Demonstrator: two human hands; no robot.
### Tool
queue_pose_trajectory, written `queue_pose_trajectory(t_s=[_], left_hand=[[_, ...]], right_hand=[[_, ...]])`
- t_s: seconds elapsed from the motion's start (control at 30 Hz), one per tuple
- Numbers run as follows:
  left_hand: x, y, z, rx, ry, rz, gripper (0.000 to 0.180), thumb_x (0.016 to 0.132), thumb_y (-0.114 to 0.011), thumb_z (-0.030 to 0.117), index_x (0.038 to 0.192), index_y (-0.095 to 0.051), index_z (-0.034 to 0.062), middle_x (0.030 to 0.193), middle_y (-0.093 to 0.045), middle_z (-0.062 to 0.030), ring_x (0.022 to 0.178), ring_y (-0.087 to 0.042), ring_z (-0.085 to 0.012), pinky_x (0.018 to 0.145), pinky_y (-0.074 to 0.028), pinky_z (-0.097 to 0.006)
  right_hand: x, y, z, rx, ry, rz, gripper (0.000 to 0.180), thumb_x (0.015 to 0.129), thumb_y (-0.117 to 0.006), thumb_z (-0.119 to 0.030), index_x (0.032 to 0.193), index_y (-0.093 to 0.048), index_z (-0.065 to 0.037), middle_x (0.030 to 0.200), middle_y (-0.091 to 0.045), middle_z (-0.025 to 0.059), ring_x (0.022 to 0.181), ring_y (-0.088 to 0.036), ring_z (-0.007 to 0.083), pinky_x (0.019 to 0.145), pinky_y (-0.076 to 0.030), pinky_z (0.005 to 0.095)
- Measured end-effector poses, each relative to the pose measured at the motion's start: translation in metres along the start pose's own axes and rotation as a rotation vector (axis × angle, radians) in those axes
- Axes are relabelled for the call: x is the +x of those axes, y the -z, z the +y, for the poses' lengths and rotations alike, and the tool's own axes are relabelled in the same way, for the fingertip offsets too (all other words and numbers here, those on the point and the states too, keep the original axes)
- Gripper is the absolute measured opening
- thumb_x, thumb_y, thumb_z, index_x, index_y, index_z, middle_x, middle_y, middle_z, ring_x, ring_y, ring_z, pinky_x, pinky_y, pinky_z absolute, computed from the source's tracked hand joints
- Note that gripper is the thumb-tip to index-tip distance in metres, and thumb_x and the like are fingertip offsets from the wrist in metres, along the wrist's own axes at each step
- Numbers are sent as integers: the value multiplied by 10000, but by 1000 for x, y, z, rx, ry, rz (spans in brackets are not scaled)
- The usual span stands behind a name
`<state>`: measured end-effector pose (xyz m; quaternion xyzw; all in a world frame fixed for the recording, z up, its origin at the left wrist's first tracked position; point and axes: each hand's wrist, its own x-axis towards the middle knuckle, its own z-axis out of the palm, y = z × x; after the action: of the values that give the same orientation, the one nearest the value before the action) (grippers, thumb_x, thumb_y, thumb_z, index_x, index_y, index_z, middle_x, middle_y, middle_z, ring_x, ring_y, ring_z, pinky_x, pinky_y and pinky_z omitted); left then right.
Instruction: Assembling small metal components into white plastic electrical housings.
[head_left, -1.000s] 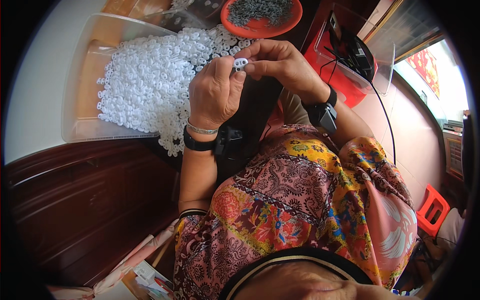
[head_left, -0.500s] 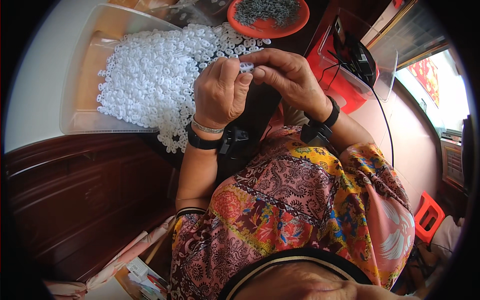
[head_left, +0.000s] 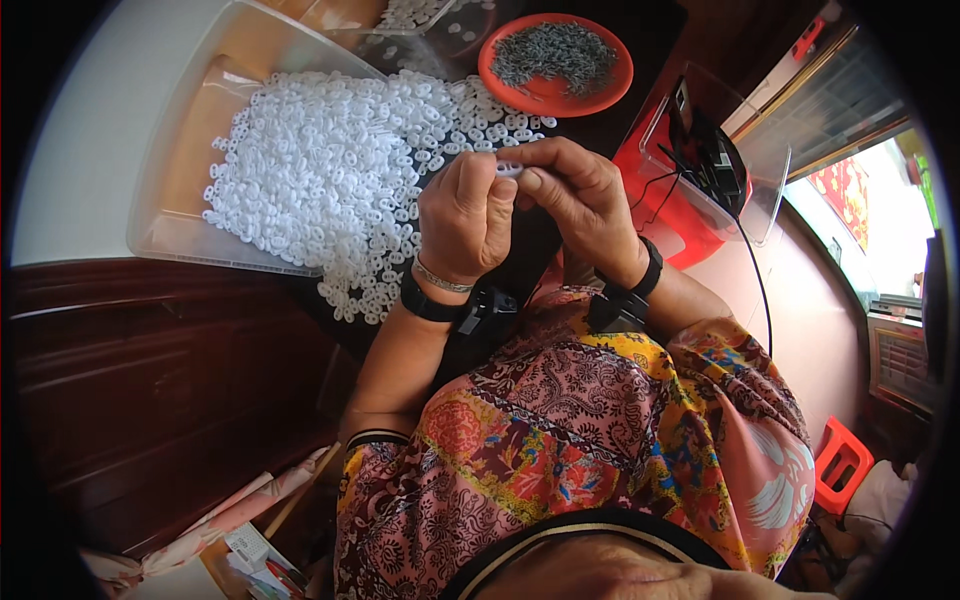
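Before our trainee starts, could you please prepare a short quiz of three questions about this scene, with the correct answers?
1. Multiple choice. What is pinched between the left hand and the right hand?
A) a grey pin
B) a small white piece
C) a black cable

2. True or false. The red plate lies to the right of the main white heap.

3. Short answer. Which wrist wears the silver bracelet?

Key: 1. B; 2. True; 3. The left.
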<state>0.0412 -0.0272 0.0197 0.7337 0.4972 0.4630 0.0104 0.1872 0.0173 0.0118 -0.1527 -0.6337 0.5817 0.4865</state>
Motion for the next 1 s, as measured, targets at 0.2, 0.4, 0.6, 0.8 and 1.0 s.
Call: queue_pose_trajectory(t_s=[0.2,0.4,0.6,0.8,1.0], left_hand=[[-2,2,-3,-1,32,98,138,905,-483,148,838,-502,29,668,-533,-118,579,-546,-331,517,-439,-392],[0,12,-17,-104,223,286,223,951,-436,215,897,-529,20,669,-573,-121,573,-572,-274,542,-443,-342],[3,15,-44,-73,280,441,215,947,-452,215,894,-534,24,631,-538,-100,528,-520,-230,522,-414,-324],[4,17,-55,-94,274,516,202,920,-501,213,844,-545,30,603,-538,-71,513,-504,-180,504,-406,-306],[6,42,-67,-362,482,675,178,874,-533,197,823,-551,27,593,-514,-19,503,-448,-101,478,-370,-239]], right_hand=[[8,-10,0,-2,-2,0,193,911,-564,-72,1074,-611,20,894,-633,30,751,-566,61,691,-482,204],[69,-8,-12,-238,46,-171,213,888,-597,-89,1055,-617,43,811,-619,22,732,-566,65,655,-469,200],[173,3,-34,-659,1001,20,248,767,-635,-90,982,-627,33,856,-667,172,714,-650,290,619,-496,320],[182,-4,21,-841,469,-255,386,756,-634,-86,1124,-581,15,896,-645,216,789,-646,316,686,-512,356],[109,-5,63,-860,264,-539,172,821,-610,-152,940,-657,-37,861,-652,116,766,-638,255,689,-499,336]])
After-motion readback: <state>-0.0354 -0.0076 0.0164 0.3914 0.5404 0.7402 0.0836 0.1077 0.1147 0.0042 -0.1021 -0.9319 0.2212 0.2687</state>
